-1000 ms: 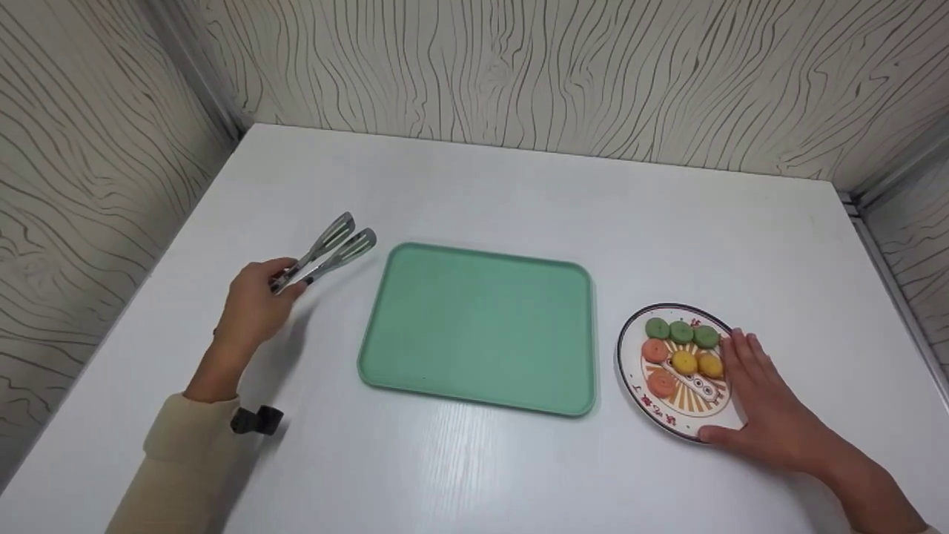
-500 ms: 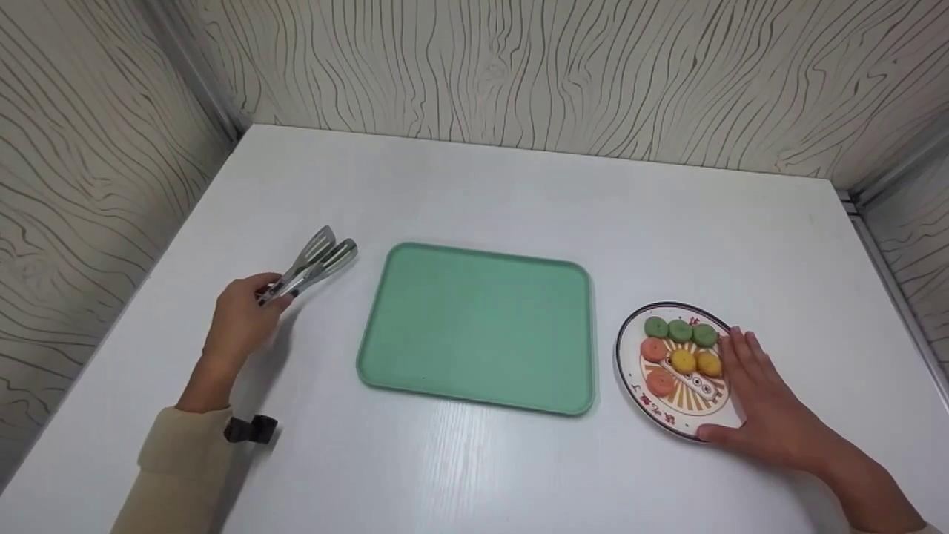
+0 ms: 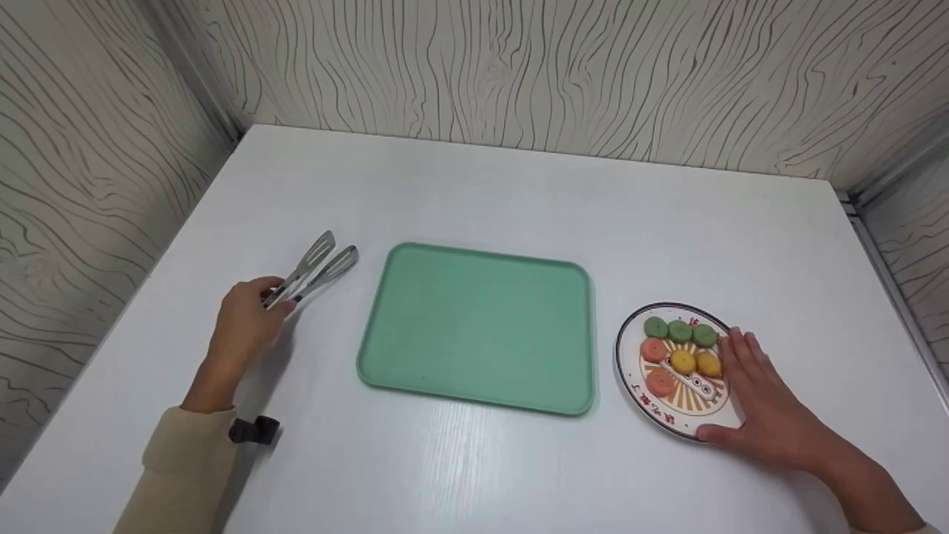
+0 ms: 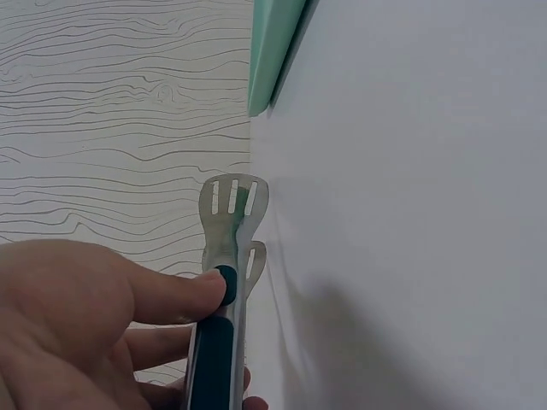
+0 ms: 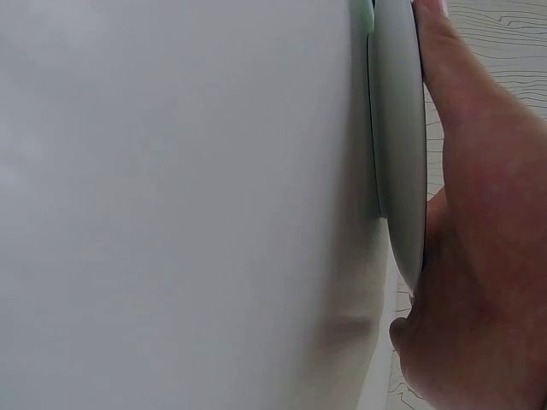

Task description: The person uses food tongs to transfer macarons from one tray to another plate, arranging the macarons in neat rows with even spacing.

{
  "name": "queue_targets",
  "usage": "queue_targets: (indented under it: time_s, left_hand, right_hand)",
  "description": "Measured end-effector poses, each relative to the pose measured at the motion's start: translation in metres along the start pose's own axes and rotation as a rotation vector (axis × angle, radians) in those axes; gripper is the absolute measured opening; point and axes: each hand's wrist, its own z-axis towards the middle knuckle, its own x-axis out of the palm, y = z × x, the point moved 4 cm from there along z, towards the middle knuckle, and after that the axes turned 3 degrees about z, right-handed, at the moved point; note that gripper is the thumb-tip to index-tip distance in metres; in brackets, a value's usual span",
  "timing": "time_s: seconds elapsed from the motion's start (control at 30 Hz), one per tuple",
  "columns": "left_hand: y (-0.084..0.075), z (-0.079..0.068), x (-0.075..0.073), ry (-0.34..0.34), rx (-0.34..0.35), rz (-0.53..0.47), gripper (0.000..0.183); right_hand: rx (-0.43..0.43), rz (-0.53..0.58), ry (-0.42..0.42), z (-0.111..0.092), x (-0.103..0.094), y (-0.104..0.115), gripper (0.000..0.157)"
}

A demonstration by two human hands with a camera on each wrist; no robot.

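Observation:
My left hand (image 3: 248,319) holds a pair of slotted metal tongs (image 3: 315,268) above the table, left of the tray. Their two heads stand apart and point away from me. In the left wrist view, the thumb presses a dark green grip pad (image 4: 214,359) on the tongs, with fingers around the other side. At the right, my right hand (image 3: 775,411) rests on the rim of a round patterned plate (image 3: 632,352), fingers straight and thumb spread. On the plate lie small round pieces: green ones (image 3: 680,331), yellow ones (image 3: 683,361) and orange ones (image 3: 660,383).
A light green rectangular tray (image 3: 478,330) lies mid-table between the hands. The white table (image 3: 519,200) ends at wood-patterned walls (image 3: 504,74) at the back and sides. A black strap piece (image 3: 254,430) sticks out by the left sleeve (image 3: 185,467).
My left hand and the tongs have moved a little left and nearer to me. The tong heads came closer together, then spread apart again. The right hand and plate have hardly moved.

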Motion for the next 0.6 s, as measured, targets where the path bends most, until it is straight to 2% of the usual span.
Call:
queue_targets:
  time_s: [0.27, 0.6]
  left_hand:
    - [-0.0005, -0.0035, 0.0024, -0.019, 0.007, 0.025, 0.044]
    - [-0.0056, -0.0072, 0.0047, -0.003, 0.005, 0.072, 0.048]
  right_hand:
    - [-0.016, -0.006, -0.008, -0.0002, -0.0002, 0.0007, 0.130]
    - [-0.014, -0.014, -0.004, -0.0003, 0.0012, 0.0008, 0.131]
